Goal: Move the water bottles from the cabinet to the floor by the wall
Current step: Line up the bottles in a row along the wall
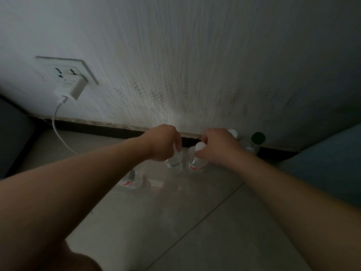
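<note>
L hand (164, 142) reaches down w/ fingers curled over the top of a clear bottle (174, 162), its cap hidden under the palm. R hand (219, 148) pinches the neck of a second bottle (197, 163) just below its white cap (200, 146). Both bottles are upright, side by side and nearly touching, low at the floor (195, 222) right in front of the dark baseboard (97, 127); can't tell if their bases are down. A third bottle (133, 179) w/ a red label sits on the tiles nearer the camera, partly hidden by the L forearm. Behind the R hand, against the wall (195, 65), are two more: a white-cap bottle (232, 132), mostly hidden, and a green-cap bottle (252, 146) just right of it. Far L on the wall is a socket (64, 70) w/ a white charger (71, 89) plugged in, its cable (55, 122) hanging to the floor. Blue furniture (328, 163) at the R edge.
</note>
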A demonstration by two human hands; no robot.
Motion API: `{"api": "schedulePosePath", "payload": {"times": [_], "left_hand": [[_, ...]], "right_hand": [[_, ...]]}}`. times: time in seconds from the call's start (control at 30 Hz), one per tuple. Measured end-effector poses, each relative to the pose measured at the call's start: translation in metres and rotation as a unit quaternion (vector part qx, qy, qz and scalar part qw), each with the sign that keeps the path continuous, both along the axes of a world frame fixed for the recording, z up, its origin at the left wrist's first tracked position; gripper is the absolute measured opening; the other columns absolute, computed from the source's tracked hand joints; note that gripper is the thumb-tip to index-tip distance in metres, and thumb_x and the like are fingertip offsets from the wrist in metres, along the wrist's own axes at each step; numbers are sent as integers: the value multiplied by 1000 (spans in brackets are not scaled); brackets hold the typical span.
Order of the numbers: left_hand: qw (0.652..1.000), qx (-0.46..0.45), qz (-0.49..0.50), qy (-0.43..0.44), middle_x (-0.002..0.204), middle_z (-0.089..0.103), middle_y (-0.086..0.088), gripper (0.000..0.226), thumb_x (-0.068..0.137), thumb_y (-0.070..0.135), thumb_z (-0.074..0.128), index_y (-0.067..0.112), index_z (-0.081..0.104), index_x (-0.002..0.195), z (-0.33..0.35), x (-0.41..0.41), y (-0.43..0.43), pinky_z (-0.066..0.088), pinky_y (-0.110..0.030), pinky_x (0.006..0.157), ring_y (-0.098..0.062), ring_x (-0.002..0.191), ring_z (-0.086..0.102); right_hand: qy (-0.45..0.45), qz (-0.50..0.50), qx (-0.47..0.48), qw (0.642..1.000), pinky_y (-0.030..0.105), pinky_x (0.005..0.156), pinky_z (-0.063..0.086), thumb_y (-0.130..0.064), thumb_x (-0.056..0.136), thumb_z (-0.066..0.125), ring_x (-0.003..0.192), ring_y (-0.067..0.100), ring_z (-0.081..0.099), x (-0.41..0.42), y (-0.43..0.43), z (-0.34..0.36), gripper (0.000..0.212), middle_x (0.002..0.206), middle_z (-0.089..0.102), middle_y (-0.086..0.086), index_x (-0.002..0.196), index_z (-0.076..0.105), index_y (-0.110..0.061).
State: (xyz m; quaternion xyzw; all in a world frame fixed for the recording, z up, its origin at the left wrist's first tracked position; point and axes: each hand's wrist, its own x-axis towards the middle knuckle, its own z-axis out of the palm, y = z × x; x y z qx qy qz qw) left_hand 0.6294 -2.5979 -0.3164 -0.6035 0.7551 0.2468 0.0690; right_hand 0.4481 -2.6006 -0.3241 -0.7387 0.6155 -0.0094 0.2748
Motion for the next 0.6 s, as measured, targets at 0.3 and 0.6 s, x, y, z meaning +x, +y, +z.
{"api": "schedulePosePath", "payload": {"times": [0.3,0.6], "left_hand": [[998,11,54,-36,118,58,-1,62,78,35,78,23,49,132,-9,-2,1,51,-35,89,-20,105,58],[990,-5,131,-61,79,54,2,34,88,52,63,19,54,96,-17,-5,0,42,-26,58,-11,71,53]], "right_hand": [[-25,7,10,1000,26,67,40,-29,75,75,92,17,59,-2,1,-3,31,99,63,1,102,63,-16],[-41,47,6,998,23,84,40,-17,81,69,109,19,58,-3,-1,-7,40,121,63,1,120,65,-22]]}}
